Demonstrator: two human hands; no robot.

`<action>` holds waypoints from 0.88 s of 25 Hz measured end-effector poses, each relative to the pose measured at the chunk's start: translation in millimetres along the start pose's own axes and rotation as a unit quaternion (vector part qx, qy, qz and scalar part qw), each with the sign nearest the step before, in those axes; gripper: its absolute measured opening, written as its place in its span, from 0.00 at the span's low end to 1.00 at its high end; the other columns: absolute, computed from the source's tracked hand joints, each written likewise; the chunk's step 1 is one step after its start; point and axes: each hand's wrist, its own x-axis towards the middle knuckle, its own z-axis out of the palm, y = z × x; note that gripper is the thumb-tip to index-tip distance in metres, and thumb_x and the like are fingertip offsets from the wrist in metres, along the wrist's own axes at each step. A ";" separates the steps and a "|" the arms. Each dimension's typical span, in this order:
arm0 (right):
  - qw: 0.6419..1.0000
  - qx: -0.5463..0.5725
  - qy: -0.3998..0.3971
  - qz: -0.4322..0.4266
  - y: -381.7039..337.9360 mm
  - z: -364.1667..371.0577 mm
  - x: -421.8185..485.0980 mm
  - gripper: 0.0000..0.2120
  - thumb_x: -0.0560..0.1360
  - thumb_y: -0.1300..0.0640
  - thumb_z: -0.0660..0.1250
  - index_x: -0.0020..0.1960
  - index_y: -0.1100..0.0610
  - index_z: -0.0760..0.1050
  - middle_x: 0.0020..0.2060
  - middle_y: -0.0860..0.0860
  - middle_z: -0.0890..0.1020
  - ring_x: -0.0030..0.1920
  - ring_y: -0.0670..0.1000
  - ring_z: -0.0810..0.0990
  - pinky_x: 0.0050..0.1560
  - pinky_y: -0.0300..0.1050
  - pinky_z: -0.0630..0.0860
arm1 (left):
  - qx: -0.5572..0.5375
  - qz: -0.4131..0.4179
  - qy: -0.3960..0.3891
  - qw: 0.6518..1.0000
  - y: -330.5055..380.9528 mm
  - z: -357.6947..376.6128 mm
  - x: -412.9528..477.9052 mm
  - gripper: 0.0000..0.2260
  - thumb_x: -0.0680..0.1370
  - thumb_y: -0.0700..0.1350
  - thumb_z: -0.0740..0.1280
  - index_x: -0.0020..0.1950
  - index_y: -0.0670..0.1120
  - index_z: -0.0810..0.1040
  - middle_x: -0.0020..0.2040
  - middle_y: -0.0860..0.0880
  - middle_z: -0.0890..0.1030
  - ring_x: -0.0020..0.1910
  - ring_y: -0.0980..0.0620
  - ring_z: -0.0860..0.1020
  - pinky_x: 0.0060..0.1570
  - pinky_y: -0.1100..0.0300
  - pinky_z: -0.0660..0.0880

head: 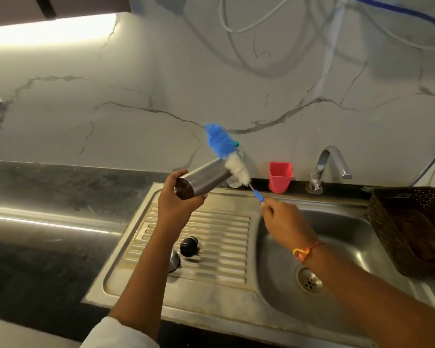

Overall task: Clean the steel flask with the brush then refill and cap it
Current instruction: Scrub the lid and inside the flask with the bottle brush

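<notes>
My left hand (177,200) grips the steel flask (206,178) near its base, tilted with its mouth pointing up and to the right, above the drainboard. My right hand (284,217) pinches the thin blue handle of a bottle brush (227,156). The brush's blue and white bristles are outside the flask, right beside its mouth. A black cap (189,246) lies on the ribbed drainboard (211,237). A steel lid (175,259) stands beside it, partly hidden by my left forearm.
The steel sink basin (312,252) with its drain lies on the right, a tap (328,167) behind it. A red cup (280,177) and a clear bottle (236,179) stand by the wall. A dark woven basket (409,229) sits at the right. Dark countertop extends left.
</notes>
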 end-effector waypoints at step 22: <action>0.996 -0.005 0.027 -0.081 0.6 17.3 -12.8 0.12 0.82 0.51 0.58 0.62 0.50 0.75 0.33 0.53 0.81 0.33 0.56 0.80 0.31 0.54 0.74 | -0.479 -0.339 0.050 0.808 19.5 19.3 -5.8 0.24 0.74 0.49 0.76 0.66 0.40 0.75 0.61 0.34 0.79 0.57 0.38 0.83 0.53 0.47 0.83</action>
